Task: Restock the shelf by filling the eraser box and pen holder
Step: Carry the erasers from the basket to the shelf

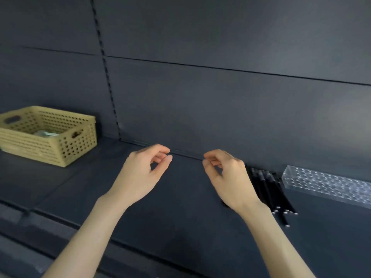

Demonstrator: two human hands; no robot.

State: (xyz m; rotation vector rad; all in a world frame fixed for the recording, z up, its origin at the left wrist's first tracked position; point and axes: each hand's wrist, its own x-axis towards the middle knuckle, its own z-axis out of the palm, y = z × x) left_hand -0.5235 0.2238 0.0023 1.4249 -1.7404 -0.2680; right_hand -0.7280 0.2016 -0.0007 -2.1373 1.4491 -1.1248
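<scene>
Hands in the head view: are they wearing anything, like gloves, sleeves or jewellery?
They are a person's two bare hands. The left hand and right hand wear no gloves, and no ring, watch or bracelet shows. The left forearm and right forearm are bare down to the picture's lower edge, so no sleeve is in view.

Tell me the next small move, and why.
Probably move the right hand to the pens just beside it and pinch one. It and the left hand hold nothing, the pens lie loose on the shelf, and the clear pen holder next to them looks empty.
</scene>
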